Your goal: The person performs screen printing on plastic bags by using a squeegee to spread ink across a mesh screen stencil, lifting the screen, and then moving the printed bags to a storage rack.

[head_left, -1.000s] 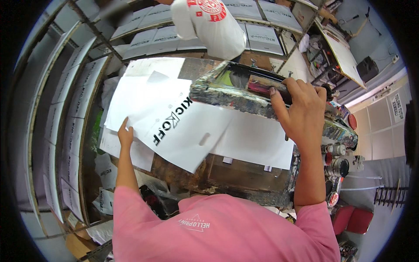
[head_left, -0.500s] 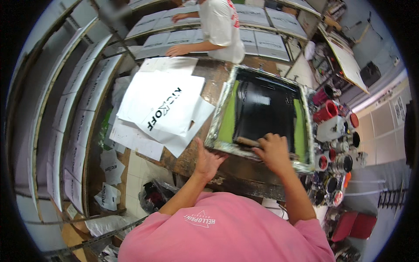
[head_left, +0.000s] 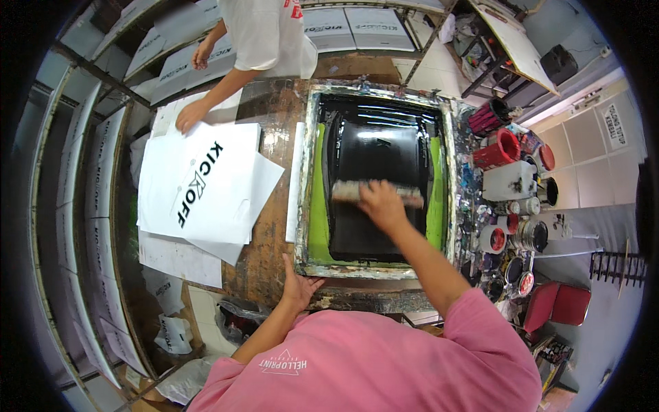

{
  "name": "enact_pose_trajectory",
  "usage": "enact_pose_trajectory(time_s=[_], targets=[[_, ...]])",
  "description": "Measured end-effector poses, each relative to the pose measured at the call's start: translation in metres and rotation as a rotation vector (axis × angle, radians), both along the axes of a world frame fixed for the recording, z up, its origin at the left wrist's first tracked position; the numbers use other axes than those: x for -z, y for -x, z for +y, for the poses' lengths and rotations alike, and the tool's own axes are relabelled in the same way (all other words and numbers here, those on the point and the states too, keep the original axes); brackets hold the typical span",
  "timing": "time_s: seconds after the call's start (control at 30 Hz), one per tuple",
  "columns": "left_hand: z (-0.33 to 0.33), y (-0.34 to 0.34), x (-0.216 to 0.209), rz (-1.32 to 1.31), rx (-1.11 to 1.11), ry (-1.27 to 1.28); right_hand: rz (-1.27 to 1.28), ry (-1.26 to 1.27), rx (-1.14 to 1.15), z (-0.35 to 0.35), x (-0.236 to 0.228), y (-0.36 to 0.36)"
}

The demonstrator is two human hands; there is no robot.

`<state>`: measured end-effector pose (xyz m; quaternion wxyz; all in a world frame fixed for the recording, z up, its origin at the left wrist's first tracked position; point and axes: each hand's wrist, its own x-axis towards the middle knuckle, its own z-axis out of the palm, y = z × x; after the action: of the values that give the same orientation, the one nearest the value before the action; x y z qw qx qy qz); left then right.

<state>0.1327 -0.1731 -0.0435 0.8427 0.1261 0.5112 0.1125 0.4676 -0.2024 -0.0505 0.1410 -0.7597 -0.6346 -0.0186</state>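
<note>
My right hand gripped the squeegee, its long axis crosswise at mid-screen over the printing frame. My left hand pressed flat, holding nothing, on the frame's near-left corner.

Screen frame on table; squeegee on screen; printed sheets left; cans right.

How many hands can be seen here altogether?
4: the person's right hand on the squeegee, left hand on the frame's near corner; a co-worker's two hands top left.
</note>
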Motion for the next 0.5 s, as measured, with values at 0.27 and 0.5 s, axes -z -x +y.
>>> enact_pose_trajectory(time_s=[0.27,0.5], targets=[[0.012,0.017,0.0,-0.177,0.134,0.108,0.04,0.129,0.0,0.151,-0.019,-0.142],[-0.001,0.027,0.007,-0.235,0.102,0.129,-0.057,0.134,0.071,0.177,-0.02,-0.17]])
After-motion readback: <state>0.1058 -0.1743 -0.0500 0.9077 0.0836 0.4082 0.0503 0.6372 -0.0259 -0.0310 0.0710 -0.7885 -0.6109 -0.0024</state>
